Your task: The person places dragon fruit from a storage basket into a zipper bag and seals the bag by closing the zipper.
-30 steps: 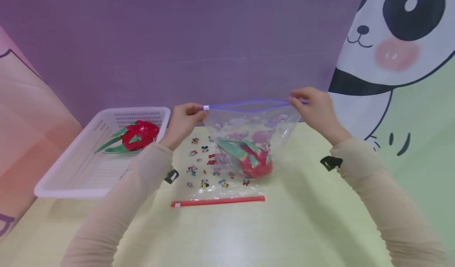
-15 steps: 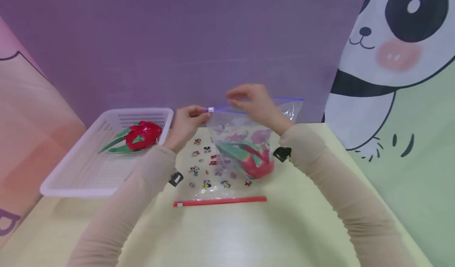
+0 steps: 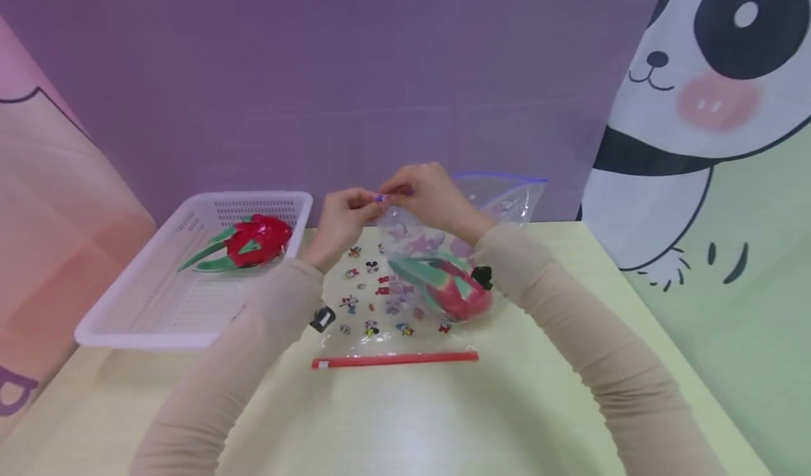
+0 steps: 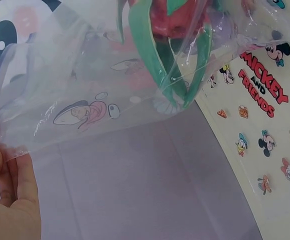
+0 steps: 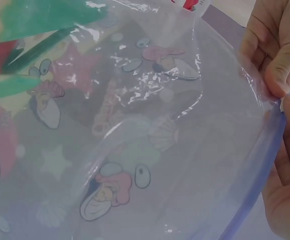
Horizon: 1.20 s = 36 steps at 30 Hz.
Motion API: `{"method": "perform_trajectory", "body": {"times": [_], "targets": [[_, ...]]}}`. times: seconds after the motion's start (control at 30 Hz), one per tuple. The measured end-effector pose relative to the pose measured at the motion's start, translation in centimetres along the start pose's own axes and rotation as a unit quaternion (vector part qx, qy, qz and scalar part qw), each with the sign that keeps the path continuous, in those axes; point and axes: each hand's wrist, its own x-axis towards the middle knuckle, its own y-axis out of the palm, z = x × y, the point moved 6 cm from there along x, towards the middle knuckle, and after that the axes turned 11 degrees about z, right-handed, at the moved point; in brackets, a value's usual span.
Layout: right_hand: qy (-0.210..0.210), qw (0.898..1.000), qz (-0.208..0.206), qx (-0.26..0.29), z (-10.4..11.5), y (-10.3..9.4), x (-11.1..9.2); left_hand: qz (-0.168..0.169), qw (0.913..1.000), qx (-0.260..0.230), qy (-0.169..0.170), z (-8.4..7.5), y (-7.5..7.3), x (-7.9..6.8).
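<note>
Fingers (image 3: pixel 362 196) of left hand (image 3: pixel 342 224) and right hand (image 3: pixel 431 194) pinch the bag (image 3: pixel 521 208) by one corner, likely keeping it upright.

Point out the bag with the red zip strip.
In the head view, the red-zip bag lies flat on the table, right of the white basket and partly hidden behind the purple-zip bag, its red strip on the near side.

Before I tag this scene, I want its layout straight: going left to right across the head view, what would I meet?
White basket → red-and-green object lying inside it → left hand → right hand → panda picture on the backdrop.
</note>
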Motion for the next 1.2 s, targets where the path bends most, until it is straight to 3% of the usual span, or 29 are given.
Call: {"method": "perform_trajectory", "body": {"times": [0.37,0.67,0.9,1.2], "targets": [[-0.021,0.999,0.020,-0.021,-0.2,0.6,-0.2,-0.014,0.9996,0.025,-0.004,0.4,0.2,-0.4],[-0.029,0.999,0.005,-0.020,-0.8,0.2,-0.7,-0.024,0.9996,0.005,0.016,0.6,0.0,-0.4],[-0.044,0.999,-0.013,-0.028,-1.7,-0.2,-1.1,-0.028,0.9996,0.001,0.007,0.7,-0.4,-0.5],[-0.024,0.999,-0.004,-0.030,-2.1,-0.6,-1.6,-0.025,0.9997,-0.001,-0.001,0.8,-0.3,-0.3]]}}
